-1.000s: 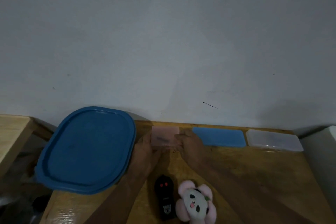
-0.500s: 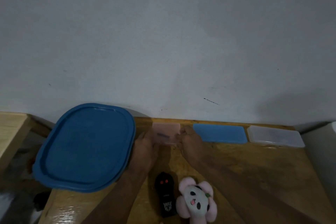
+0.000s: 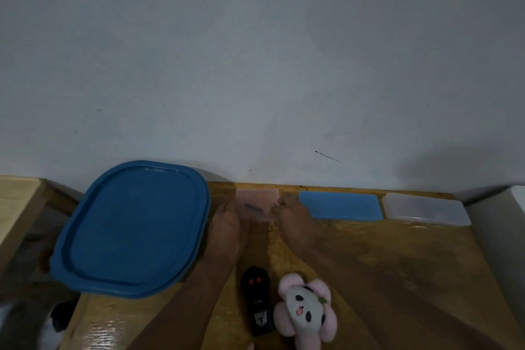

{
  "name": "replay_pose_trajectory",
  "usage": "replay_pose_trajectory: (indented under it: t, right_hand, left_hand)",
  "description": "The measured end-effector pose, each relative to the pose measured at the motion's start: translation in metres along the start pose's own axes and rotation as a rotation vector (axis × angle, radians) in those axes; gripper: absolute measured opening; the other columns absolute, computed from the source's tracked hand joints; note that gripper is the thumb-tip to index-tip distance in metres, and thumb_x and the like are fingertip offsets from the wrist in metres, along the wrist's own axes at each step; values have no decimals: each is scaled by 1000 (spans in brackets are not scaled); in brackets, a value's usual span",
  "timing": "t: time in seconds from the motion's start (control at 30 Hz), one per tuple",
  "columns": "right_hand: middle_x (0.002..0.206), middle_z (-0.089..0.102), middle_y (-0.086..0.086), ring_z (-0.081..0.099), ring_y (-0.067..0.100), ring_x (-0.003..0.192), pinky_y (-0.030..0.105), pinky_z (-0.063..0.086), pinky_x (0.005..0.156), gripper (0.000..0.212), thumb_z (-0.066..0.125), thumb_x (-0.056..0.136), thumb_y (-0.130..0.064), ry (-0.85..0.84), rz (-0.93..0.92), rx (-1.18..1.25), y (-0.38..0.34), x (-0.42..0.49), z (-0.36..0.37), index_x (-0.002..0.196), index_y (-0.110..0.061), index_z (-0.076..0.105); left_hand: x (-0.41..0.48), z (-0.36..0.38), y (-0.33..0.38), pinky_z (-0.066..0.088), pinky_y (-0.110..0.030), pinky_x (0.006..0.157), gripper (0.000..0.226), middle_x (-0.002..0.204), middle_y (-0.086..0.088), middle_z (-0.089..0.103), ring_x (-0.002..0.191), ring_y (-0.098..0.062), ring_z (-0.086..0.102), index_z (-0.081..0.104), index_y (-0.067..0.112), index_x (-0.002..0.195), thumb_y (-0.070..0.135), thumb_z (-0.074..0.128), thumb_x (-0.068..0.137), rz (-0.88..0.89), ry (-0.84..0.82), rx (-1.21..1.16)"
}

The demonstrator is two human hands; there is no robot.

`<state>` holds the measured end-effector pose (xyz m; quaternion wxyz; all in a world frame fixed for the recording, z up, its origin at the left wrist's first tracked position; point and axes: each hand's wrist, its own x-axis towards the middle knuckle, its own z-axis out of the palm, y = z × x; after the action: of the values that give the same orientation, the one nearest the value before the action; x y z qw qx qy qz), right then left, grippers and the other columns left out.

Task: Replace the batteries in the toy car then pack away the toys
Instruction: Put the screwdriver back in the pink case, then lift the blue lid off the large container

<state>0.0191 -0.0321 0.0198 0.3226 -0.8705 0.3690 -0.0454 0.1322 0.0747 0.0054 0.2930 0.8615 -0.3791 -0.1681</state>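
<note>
A small translucent pink box (image 3: 257, 202) sits at the back of the wooden table (image 3: 397, 250) by the wall, with a dark slim object visible inside it. My left hand (image 3: 227, 221) grips its left side and my right hand (image 3: 287, 213) pinches its right side. Nearer me lie a black remote control (image 3: 257, 298) with two red buttons and a pink panda plush (image 3: 305, 310), side by side. No toy car can be made out.
A large blue container lid (image 3: 133, 227) covers the table's left part and overhangs its edge. A flat blue box (image 3: 341, 205) and a clear plastic box (image 3: 424, 209) stand along the wall to the right. A white wall rises behind.
The view has tilted slightly. Both hands stay on the pink box, whose front has shifted a little between the fingers.
</note>
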Motion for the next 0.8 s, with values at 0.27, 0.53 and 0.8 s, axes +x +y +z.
replay_pose_trajectory:
  t: [0.27, 0.53, 0.8]
  right_hand:
    - [122, 49, 7, 53, 21, 103, 16, 43, 79, 34, 44, 93, -2, -96, 102, -10, -17, -18, -30, 126, -5, 51]
    - [131, 56, 9, 52, 29, 121, 35, 42, 97, 39, 51, 95, -23, 52, -44, -125, -43, -69, -54, 132, -12, 53]
    - [115, 66, 7, 60, 22, 103, 33, 50, 88, 36, 58, 92, -32, 82, -112, 139, -103, -104, -41, 121, -10, 58]
  left_hand:
    - [-5, 0, -2, 55, -40, 86, 25, 111, -8, 66, 98, -22, 63, 60, 19, 112, 33, 49, 94, -20, -84, 64]
    - [-68, -67, 49, 46, -33, 76, 26, 110, -7, 62, 101, -26, 56, 58, 15, 112, 32, 49, 94, 88, 138, 123]
    - [-127, -151, 12, 48, -39, 95, 53, 134, -12, 53, 115, -27, 56, 47, 10, 136, 39, 57, 92, -130, 290, 112]
